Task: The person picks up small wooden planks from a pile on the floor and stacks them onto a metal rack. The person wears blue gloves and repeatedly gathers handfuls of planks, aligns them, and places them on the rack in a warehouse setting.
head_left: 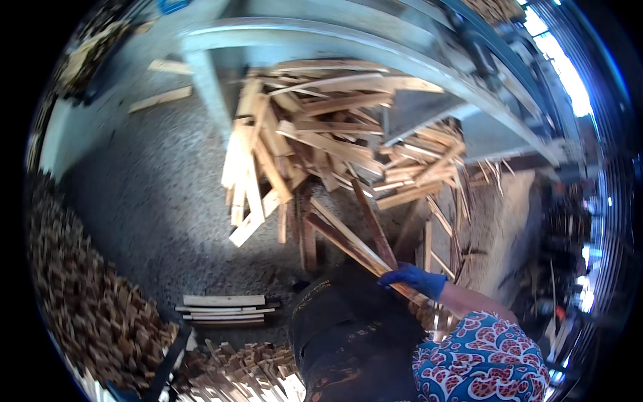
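Note:
My right hand, in a blue glove, is closed around long wooden slats beside my dark apron. The slats slant from the hand up toward the left, one pale and one with a darker, bark-like face. Another dark slat runs down toward the same hand, and I cannot tell whether it is held too. Ahead of the hand lies a loose heap of sawn wood pieces under a pale metal frame. My left hand does not show.
A small stack of slats lies on the grey floor at the lower left. Packed wood pieces line the left side, and more stand at the lower edge. Two loose pieces lie near the frame's leg.

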The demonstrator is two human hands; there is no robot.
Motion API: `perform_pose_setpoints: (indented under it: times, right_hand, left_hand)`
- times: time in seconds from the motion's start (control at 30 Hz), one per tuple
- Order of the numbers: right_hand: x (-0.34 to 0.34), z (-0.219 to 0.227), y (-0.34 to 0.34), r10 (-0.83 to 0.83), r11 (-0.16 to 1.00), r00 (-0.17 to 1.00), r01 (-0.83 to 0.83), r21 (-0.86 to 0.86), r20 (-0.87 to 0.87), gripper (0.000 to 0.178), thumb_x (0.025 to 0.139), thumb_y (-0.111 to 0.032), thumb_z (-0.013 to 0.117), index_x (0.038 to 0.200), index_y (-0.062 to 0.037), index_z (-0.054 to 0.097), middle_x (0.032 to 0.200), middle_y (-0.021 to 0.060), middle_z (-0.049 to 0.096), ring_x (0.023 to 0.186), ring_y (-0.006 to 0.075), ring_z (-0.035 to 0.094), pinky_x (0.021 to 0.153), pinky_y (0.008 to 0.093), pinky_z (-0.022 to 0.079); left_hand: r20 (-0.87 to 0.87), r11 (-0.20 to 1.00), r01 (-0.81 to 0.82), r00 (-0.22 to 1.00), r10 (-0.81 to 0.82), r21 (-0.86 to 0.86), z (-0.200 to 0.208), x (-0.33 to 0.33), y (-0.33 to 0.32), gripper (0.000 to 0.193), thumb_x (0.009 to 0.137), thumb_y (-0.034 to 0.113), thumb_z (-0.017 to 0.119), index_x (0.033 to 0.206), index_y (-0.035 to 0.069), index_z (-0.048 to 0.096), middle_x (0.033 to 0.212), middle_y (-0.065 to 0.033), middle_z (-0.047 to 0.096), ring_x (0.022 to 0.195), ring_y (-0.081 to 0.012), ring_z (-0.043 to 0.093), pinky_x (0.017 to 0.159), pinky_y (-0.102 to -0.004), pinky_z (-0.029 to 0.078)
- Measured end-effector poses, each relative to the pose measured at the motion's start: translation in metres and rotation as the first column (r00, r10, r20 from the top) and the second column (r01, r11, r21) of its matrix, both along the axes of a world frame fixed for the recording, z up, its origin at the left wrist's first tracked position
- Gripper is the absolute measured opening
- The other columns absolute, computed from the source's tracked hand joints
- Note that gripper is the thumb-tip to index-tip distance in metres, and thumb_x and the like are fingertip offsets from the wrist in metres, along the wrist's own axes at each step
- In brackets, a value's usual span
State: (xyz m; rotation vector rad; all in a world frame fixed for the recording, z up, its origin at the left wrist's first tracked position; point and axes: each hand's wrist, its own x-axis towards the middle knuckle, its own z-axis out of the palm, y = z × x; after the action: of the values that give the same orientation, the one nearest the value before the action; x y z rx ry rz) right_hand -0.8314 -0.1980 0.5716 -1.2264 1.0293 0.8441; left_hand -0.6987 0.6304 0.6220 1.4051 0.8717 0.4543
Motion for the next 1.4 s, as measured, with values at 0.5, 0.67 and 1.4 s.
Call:
perform_pose_setpoints:
  times: [0.5, 0.67, 1.4]
  right_hand:
    - [-0.219, 0.033, -0.086, -0.131, 0.802, 0.984, 0.177, -0.571, 0.122, 0.031, 0.077, -0.031, 0.068, 0.093, -0.0053, 0.060, 0.073, 0.0064, 0.059, 0.060, 0.0136, 0.056, 0.051, 0.0281, 0.045]
    - [-0.404, 0.028, -0.196, -0.464, 0.636, 0.865, 0.177, -0.751, -0.189, 0.007, 0.082, -0.020, 0.059, 0.085, -0.0137, 0.055, 0.067, 0.0043, 0.052, 0.056, 0.0156, 0.051, 0.047, 0.0305, 0.042]
    - [0.188, -0.388, -0.043, 0.586, 0.771, 0.524, -0.123, -0.625, 0.618, 0.078, 0.075, -0.039, 0.072, 0.134, -0.0016, 0.038, 0.123, 0.0180, 0.054, 0.115, 0.0249, 0.052, 0.093, 0.0315, 0.044]
  left_hand:
    - [-0.424, 0.497, 0.691, 0.294, -0.856, -0.525, -0.138, -0.002, -0.507, 0.039, 0.093, 0.020, 0.054, 0.127, 0.003, 0.047, 0.115, -0.0082, 0.058, 0.099, -0.0197, 0.056, 0.079, -0.0334, 0.047]
    - [-0.282, 0.120, 0.855, -0.032, -0.959, -0.505, -0.138, -0.003, -0.591, 0.036, 0.093, 0.019, 0.053, 0.127, 0.007, 0.051, 0.116, -0.0043, 0.060, 0.097, -0.0130, 0.059, 0.077, -0.0248, 0.047]
    - [-0.491, 0.670, 0.428, 0.462, -0.739, -0.606, -0.329, -0.190, -0.512, 0.030, 0.094, 0.027, 0.048, 0.116, 0.007, 0.055, 0.112, -0.0093, 0.059, 0.103, -0.0215, 0.057, 0.082, -0.0361, 0.048]
